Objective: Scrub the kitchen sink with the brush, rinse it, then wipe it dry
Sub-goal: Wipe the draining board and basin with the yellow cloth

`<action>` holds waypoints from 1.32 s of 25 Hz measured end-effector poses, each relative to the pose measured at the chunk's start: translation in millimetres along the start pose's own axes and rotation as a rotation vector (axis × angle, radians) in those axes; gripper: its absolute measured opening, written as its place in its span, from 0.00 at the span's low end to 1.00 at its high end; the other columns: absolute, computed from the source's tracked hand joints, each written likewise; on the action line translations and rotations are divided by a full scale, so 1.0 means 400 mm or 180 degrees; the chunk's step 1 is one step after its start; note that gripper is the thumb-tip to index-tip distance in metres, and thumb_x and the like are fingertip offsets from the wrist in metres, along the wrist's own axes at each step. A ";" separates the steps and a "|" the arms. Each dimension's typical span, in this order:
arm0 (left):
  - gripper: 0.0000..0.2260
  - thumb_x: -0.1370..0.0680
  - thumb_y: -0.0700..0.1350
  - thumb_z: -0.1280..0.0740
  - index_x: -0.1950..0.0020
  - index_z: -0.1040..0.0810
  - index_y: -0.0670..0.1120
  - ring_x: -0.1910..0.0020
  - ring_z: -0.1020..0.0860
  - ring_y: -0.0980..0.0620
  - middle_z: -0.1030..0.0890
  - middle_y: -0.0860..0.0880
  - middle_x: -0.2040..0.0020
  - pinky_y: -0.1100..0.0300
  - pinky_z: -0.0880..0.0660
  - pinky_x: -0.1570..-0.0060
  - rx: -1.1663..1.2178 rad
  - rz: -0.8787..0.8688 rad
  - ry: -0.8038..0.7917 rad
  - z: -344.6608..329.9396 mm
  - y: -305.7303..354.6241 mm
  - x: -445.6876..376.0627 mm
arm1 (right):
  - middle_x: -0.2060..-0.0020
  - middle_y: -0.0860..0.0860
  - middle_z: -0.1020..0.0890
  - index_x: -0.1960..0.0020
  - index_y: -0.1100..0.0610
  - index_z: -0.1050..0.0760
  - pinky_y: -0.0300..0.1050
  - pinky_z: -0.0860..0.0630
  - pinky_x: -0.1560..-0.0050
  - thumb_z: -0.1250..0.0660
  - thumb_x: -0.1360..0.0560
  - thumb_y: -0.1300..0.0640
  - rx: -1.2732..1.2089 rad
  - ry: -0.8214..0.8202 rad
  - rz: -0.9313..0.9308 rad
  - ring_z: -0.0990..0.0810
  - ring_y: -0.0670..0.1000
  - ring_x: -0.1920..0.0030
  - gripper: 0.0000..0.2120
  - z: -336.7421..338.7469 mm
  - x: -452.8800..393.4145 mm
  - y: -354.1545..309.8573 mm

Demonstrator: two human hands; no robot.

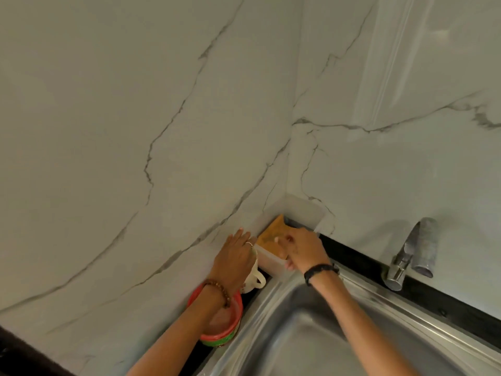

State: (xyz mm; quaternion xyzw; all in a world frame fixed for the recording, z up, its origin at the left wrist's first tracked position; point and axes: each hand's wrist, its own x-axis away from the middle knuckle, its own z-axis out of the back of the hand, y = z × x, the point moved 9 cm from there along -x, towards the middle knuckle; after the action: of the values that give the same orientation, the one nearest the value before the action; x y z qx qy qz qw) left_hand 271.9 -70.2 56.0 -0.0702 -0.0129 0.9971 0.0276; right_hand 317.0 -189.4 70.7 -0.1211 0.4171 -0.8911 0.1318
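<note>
I read this as the very start: the sink (311,335) looks dry and unscrubbed from here, with no foam or running water that I can make out, and the tap (406,256) beside it shows no stream. Both hands are up in the corner where the two marble walls meet, at a white tub (271,260) with a yellow sponge (271,234) in it. My right hand (303,248) is over the tub with its fingers curled down into it, but I cannot tell what it is pinching, if anything. My left hand (235,256) lies flat with fingers straight, resting over a white cup (256,278) just beside the tub. A red bowl (222,318) sits nearer me, under the left forearm. I see no brush as such; it may be hidden under the right hand. So scrubbing, rinsing and wiping dry are all left to do, as far as I can judge.
</note>
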 end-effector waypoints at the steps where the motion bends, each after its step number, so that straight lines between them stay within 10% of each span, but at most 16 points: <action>1: 0.16 0.20 0.40 0.46 0.34 0.29 0.43 0.31 0.35 0.47 0.31 0.44 0.31 0.57 0.38 0.34 0.0050 0.0010 -0.0092 -0.017 -0.001 -0.026 | 0.67 0.55 0.19 0.57 0.60 0.24 0.42 0.21 0.66 0.39 0.21 0.55 -0.0145 0.0155 -0.0066 0.23 0.49 0.74 0.11 0.031 -0.039 -0.007; 4: 0.14 0.22 0.41 0.44 0.41 0.23 0.45 0.48 0.22 0.47 0.20 0.45 0.45 0.58 0.26 0.52 0.0380 0.0288 -0.0195 -0.051 -0.030 -0.069 | 0.69 0.57 0.22 0.61 0.62 0.26 0.47 0.20 0.62 0.39 0.22 0.60 -0.0550 0.0071 -0.0779 0.24 0.52 0.72 0.10 0.011 -0.187 0.043; 10: 0.10 0.23 0.39 0.43 0.47 0.24 0.45 0.51 0.22 0.46 0.21 0.45 0.50 0.60 0.32 0.61 -0.0067 0.0361 -0.0330 -0.049 -0.032 -0.107 | 0.63 0.58 0.21 0.58 0.63 0.25 0.47 0.20 0.52 0.38 0.23 0.55 -0.0038 -0.0827 -0.1838 0.24 0.54 0.66 0.11 -0.215 -0.383 0.212; 14: 0.09 0.23 0.40 0.42 0.47 0.25 0.45 0.51 0.22 0.46 0.21 0.45 0.50 0.59 0.33 0.61 -0.0115 0.0270 -0.0336 -0.041 -0.026 -0.107 | 0.70 0.53 0.27 0.65 0.59 0.29 0.39 0.25 0.72 0.37 0.24 0.58 -0.0280 -0.0943 -0.2072 0.28 0.49 0.71 0.11 -0.234 -0.398 0.244; 17: 0.09 0.22 0.40 0.42 0.47 0.24 0.45 0.51 0.21 0.46 0.21 0.45 0.49 0.60 0.32 0.60 -0.0104 0.0233 -0.0300 -0.024 -0.025 -0.106 | 0.72 0.52 0.31 0.67 0.57 0.32 0.37 0.31 0.76 0.44 0.22 0.52 -0.1314 -0.0665 -0.1816 0.33 0.48 0.73 0.16 -0.147 -0.363 0.185; 22: 0.08 0.22 0.42 0.42 0.47 0.24 0.46 0.51 0.21 0.48 0.21 0.46 0.48 0.61 0.29 0.58 -0.0065 0.0199 -0.0338 -0.006 -0.016 -0.100 | 0.63 0.52 0.25 0.62 0.55 0.30 0.48 0.28 0.53 0.40 0.43 0.59 -0.3939 0.0289 -0.0614 0.26 0.52 0.60 0.09 0.128 -0.187 0.105; 27: 0.11 0.21 0.37 0.44 0.43 0.26 0.43 0.46 0.22 0.48 0.23 0.45 0.43 0.60 0.28 0.51 -0.0587 -0.0011 -0.0547 0.023 0.042 -0.105 | 0.66 0.55 0.22 0.66 0.56 0.26 0.46 0.27 0.61 0.44 0.25 0.58 -0.4525 0.1060 -0.0722 0.22 0.52 0.69 0.13 0.223 0.055 0.289; 29: 0.11 0.20 0.37 0.44 0.41 0.27 0.43 0.44 0.23 0.49 0.23 0.46 0.42 0.60 0.28 0.50 -0.0710 -0.0081 -0.0527 0.032 0.071 -0.105 | 0.59 0.57 0.22 0.54 0.57 0.26 0.47 0.26 0.61 0.40 0.24 0.53 -0.4395 0.0866 -0.1192 0.21 0.56 0.62 0.08 0.137 0.131 0.376; 33: 0.16 0.21 0.49 0.42 0.34 0.29 0.48 0.40 0.25 0.50 0.25 0.50 0.37 0.58 0.29 0.45 0.0119 -0.0295 -0.0171 0.025 0.163 -0.097 | 0.43 0.59 0.25 0.29 0.54 0.39 0.54 0.24 0.55 0.32 0.32 0.63 -0.3881 0.0564 -0.1420 0.25 0.61 0.49 0.34 0.034 0.162 0.467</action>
State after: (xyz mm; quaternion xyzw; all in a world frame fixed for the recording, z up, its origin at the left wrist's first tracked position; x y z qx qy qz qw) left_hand 305.3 -137.8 69.5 -0.0423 0.0017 0.9963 0.0748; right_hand 285.9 -336.2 -58.6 -0.1839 0.8216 -0.5075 -0.1833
